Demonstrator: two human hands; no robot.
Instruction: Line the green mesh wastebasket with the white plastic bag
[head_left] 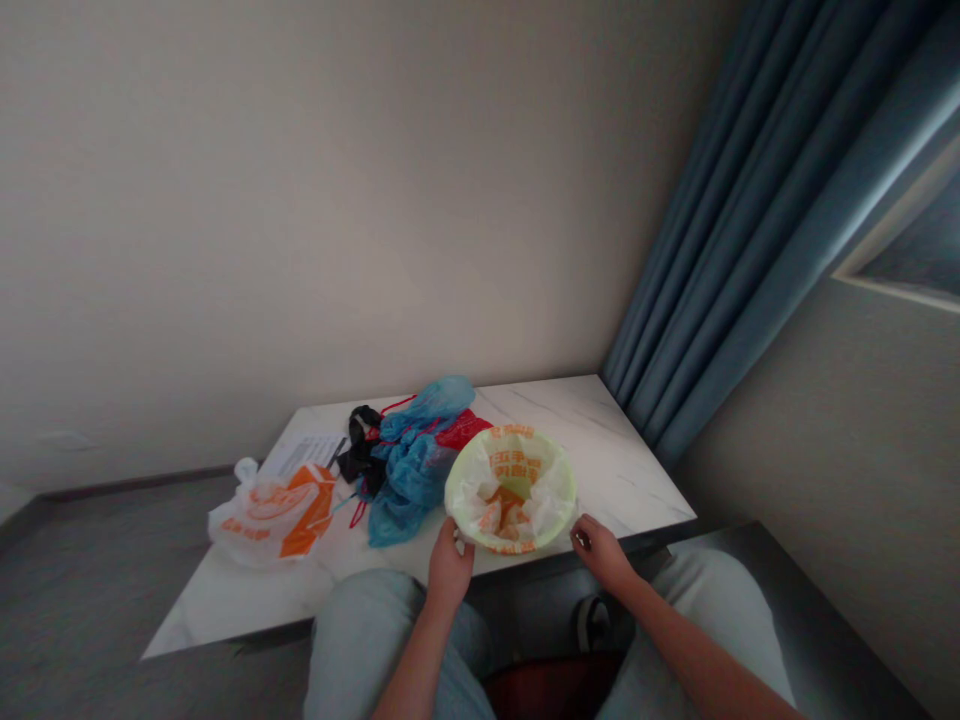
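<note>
A round pale-green bin (564, 455) stands on the white marble-patterned table near its front edge. Inside it lies a white plastic bag (480, 490) with orange print, its edge folded out over the rim. At the bin's near left, my left hand (451, 558) is closed on the bag's edge by the rim. My right hand (596, 545) pinches a bit of the same bag at the right side of the rim. The bin's lower part is mostly hidden from above.
Blue plastic bags (416, 465), a red bag (463, 430) and a black bag (364, 455) lie crumpled left of the bin. Farther left is a white-and-orange bag (277, 510) beside a printed sheet (304, 453). A wall backs the table (555, 405); a blue curtain (697, 250) hangs right.
</note>
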